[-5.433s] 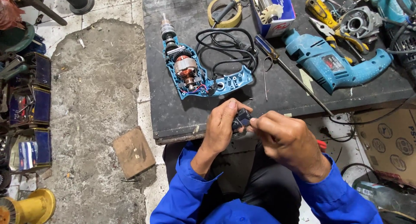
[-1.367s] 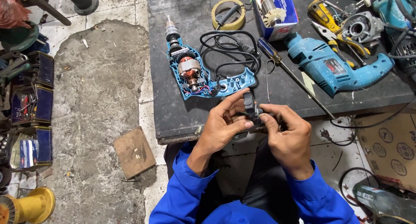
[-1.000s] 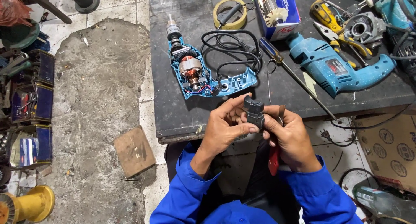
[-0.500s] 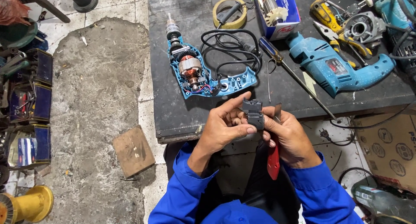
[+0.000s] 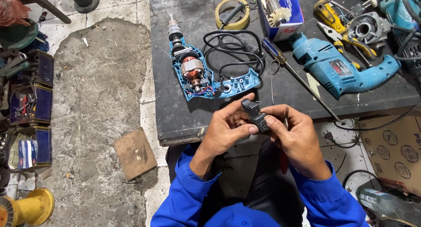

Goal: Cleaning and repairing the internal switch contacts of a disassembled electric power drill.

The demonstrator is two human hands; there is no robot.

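Both hands met just in front of the near edge of the dark table. The left hand and the right hand held together a small black plastic switch block, and the fingers of both were closed narrow on it. The right hand seemed also to keep a thin metal tool with a red handle, which hung down under the palm.

Just behind the block, an opened blue drill half-shell with copper motor inside lay on the table, and a coiled black power cord rested beside it. Further back stood a blue and white cardboard box, rectangular, with a red mark on its white front and a motor part inside. To its left lay a yellow roll of tape, and to its right a closed blue drill with a red label on its body. A long screwdriver with dark handle lay between the two drills.

A brown cardboard carton with round printed marks stood under the table at the right. At the far left, on the floor, were dark blue square tins.
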